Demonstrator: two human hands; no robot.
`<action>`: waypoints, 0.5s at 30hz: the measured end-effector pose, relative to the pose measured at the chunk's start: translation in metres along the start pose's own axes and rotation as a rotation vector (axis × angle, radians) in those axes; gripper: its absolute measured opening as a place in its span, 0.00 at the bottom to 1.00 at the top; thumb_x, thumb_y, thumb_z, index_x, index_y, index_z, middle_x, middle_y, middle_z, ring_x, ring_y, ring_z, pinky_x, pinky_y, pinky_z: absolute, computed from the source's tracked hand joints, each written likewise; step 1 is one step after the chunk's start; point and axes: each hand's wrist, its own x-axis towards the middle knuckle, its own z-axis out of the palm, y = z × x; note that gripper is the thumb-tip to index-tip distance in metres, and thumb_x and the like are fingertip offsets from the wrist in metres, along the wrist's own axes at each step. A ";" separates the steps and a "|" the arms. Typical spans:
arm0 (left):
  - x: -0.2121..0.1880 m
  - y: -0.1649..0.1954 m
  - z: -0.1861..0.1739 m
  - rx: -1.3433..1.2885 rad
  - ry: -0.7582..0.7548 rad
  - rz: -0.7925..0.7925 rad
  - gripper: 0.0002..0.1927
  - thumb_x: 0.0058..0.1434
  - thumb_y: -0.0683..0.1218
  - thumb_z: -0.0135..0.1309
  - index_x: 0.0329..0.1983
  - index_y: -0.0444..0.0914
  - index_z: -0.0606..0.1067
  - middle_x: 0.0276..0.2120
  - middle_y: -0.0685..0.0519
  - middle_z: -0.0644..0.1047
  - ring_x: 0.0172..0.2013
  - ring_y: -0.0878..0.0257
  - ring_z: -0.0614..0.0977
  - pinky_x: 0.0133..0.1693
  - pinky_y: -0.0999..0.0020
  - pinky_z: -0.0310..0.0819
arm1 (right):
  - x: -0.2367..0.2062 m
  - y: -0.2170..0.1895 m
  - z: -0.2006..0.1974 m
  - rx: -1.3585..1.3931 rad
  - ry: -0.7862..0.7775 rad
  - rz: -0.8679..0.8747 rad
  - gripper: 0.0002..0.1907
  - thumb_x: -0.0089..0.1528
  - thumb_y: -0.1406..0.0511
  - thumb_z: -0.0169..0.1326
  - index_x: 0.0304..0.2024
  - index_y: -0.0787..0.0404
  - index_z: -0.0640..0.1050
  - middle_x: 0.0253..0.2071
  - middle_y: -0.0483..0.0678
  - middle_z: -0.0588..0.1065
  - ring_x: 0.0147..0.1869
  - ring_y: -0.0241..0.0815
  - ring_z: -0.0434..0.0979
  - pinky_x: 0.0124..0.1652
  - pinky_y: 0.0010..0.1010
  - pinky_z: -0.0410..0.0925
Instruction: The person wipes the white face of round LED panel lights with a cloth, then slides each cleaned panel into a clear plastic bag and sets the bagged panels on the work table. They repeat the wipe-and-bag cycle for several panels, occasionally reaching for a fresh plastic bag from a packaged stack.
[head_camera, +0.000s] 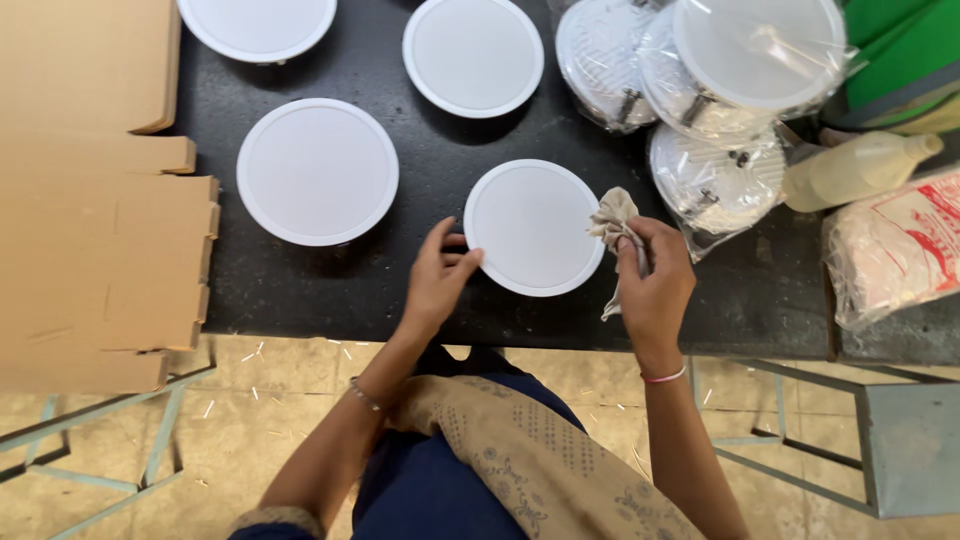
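The round white disc, a flat light panel with a smooth matte face and a thin raised rim, lay on the black tabletop near its front edge, between the two hands. The left hand rested at the disc's lower left edge, fingers loosely curled, with the fingertips touching the rim; it steadied the disc rather than clasping it. The right hand sat just beside the disc's right edge, closed around a small crumpled cloth of pale beige, soft and wrinkled, whose bunched top touched the rim while a loose tail hung below the fist.

Left of the disc, apart from it, lay a larger white disc of the same smooth round shape. Behind the disc stood another white disc, and farther back to the left a fourth was cut off by the picture's edge. Behind and to the right of the disc was a heap of like panels in clear, crinkled plastic bags, metal clips showing through. Right of that heap lay a pale plastic bottle on its side. Far left of the disc, flat sheets of brown cardboard were stacked, with notched flaps along one side.
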 end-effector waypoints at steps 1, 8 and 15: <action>0.003 -0.003 0.002 -0.018 -0.021 -0.074 0.33 0.61 0.42 0.61 0.68 0.35 0.63 0.49 0.50 0.75 0.37 0.67 0.83 0.39 0.73 0.80 | -0.002 -0.002 0.006 -0.044 -0.040 -0.015 0.10 0.66 0.73 0.58 0.50 0.67 0.78 0.50 0.54 0.78 0.52 0.45 0.79 0.51 0.32 0.72; 0.004 -0.006 0.005 -0.049 -0.018 -0.010 0.32 0.59 0.37 0.61 0.67 0.34 0.70 0.37 0.52 0.73 0.31 0.70 0.79 0.33 0.74 0.82 | -0.018 0.009 0.039 -0.237 -0.125 -0.065 0.08 0.65 0.70 0.58 0.48 0.62 0.82 0.50 0.52 0.78 0.55 0.53 0.76 0.53 0.40 0.69; 0.006 -0.004 0.004 -0.060 -0.041 -0.074 0.34 0.59 0.37 0.62 0.69 0.36 0.68 0.32 0.55 0.74 0.30 0.72 0.78 0.33 0.74 0.83 | 0.055 0.017 0.108 -0.156 -0.178 -0.192 0.15 0.64 0.73 0.55 0.53 0.60 0.82 0.56 0.50 0.78 0.59 0.53 0.75 0.56 0.38 0.69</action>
